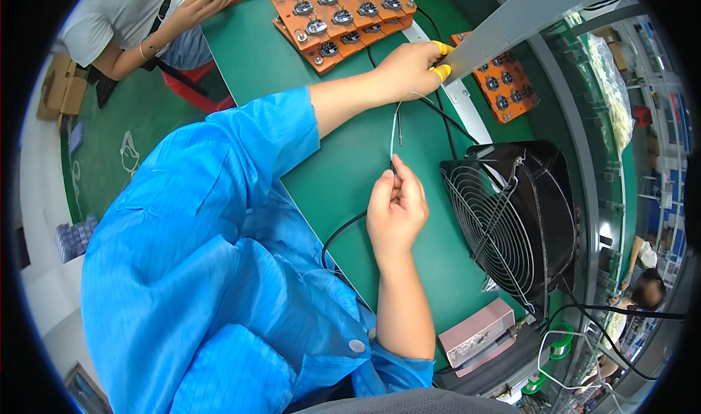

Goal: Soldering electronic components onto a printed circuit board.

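Note:
My right hand (398,213) is closed over the green bench, its thumb and fingers pinching a black cable. From the fingertips a thin pale wire (395,129) stands up and bends over near my left wrist. A slim dark rod-like piece (400,129) hangs beside that wire. My left hand (415,67) reaches to the bench's far side, by the grey metal panel (533,27). Yellow covers sit on its thumb and a fingertip, which close around something dark that I cannot make out. Behind the right hand, the black cable (342,229) runs down toward the bench's near edge.
Stacked orange trays (343,16) of round metal parts stand at the far end, with another orange tray (504,85) beyond the panel. A black caged fan (511,220) occupies the right side. A pink box-shaped device (478,330) sits nearer. Another person's hand (208,4) works at upper left.

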The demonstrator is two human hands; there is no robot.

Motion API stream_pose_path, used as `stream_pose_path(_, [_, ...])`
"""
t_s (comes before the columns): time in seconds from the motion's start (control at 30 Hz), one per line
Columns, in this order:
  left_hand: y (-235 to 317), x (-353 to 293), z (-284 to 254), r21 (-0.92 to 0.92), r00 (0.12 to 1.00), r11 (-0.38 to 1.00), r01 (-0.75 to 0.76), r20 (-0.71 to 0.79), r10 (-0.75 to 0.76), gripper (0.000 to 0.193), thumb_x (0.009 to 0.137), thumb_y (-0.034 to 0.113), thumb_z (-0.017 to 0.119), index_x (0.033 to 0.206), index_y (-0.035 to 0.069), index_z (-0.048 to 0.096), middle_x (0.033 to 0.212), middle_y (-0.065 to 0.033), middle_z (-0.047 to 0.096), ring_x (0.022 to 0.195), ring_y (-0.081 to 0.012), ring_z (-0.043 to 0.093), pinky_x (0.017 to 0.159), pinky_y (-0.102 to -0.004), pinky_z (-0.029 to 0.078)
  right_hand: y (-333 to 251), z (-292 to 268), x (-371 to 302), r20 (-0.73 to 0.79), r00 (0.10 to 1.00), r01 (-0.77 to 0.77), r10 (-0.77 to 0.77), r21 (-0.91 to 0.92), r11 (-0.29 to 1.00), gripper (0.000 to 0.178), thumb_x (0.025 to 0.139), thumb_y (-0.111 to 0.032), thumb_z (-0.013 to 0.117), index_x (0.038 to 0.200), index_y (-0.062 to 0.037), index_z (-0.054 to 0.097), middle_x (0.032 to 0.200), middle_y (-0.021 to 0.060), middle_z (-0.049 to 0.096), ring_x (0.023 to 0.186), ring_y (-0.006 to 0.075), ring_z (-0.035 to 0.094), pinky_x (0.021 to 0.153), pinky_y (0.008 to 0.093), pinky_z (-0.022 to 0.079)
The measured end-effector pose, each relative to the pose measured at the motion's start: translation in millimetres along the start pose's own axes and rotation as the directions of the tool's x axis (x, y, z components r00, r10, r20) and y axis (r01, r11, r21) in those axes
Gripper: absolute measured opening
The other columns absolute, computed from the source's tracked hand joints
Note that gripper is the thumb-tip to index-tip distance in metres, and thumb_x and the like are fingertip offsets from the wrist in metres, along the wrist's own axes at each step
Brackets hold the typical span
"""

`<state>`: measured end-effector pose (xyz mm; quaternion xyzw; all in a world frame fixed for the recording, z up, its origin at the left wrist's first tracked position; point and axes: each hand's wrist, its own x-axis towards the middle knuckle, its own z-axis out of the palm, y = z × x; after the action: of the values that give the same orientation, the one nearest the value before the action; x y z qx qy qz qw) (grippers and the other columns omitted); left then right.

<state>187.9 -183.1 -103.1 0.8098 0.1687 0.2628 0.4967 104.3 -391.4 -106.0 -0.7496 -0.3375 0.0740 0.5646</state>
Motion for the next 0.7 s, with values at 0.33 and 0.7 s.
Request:
stream_pose_path(0.33, [62,-21,-47,0.4,0.908,0.916,-0.033,0.395,-0.139,0.022,0.08,0.019,0.075,0.096,0.004,0.07,0.087,-0.0112,0.071,0.083,-0.0283,0.068,0.071,-0.0373,0.053,-5,-2,-2,-0.033,0.989,-0.131,0.143,0.238,0.962,0.019,0.092,0.002,0.062,0.111,0.0058,0.059,0.069,-0.0033,0.054,0.056,-0.0004,0.046,0.05,0.0153,0.036])
stream_pose_path(0.7, [39,-27,-37,0.383,0.772,0.865,-0.324,0.636,0.007,0.016,0.082,0.007,0.067,0.097,0.003,0.067,0.094,-0.0136,0.065,0.089,-0.0336,0.064,0.074,-0.0401,0.052,-5,-1,-2,-0.012,0.993,-0.117,0.121,0.18,0.977,0.019,0.092,0.003,0.062,0.111,0.0058,0.058,0.069,-0.0032,0.054,0.057,-0.0006,0.045,0.051,0.015,0.035])
